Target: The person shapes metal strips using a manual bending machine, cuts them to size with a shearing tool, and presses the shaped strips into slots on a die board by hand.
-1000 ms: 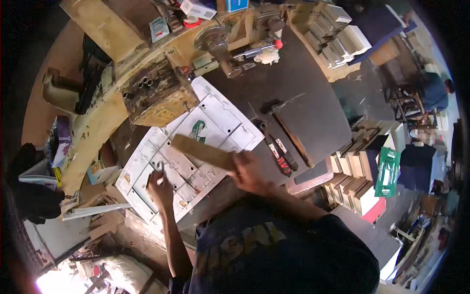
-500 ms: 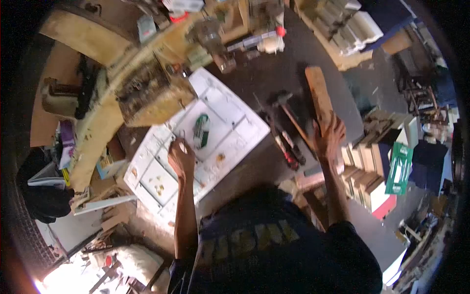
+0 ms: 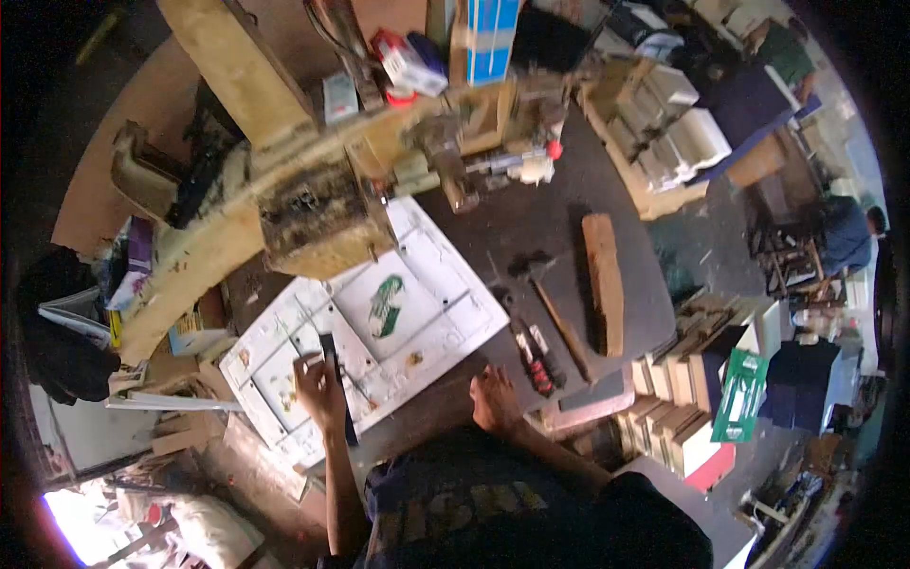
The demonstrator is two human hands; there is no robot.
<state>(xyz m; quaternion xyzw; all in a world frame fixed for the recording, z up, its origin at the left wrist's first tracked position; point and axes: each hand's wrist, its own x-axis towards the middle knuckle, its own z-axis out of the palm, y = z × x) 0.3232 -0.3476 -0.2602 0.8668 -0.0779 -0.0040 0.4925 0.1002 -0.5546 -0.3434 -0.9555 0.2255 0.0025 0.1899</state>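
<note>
My left hand (image 3: 320, 394) is over the left part of a white tray-like panel (image 3: 445, 327), its thumb and fingers closed on a dark narrow strip (image 3: 329, 353). The strip runs along the hand towards my body; its exact kind does not show. My right hand (image 3: 495, 403) is near the table's front edge with its fingers apart and nothing in them. Beyond it lie red-handled pliers (image 3: 538, 370), a hammer (image 3: 561, 327) and a long wooden block (image 3: 603, 284). A green-and-white packet (image 3: 387, 305) and small brass-coloured bits (image 3: 287, 391) rest on the panel.
A worn wooden block (image 3: 327, 251) overhangs the panel's far edge, with a metal vise-like tool (image 3: 450, 171) behind. Stacked boxes (image 3: 673, 398) and a green-and-white box (image 3: 740, 395) stand at the right. A person (image 3: 846, 232) sits at the far right.
My right hand has left the wooden block and moved left towards my body; the block stays on the table. A dark strip now shows in my left hand. The view has shifted.
</note>
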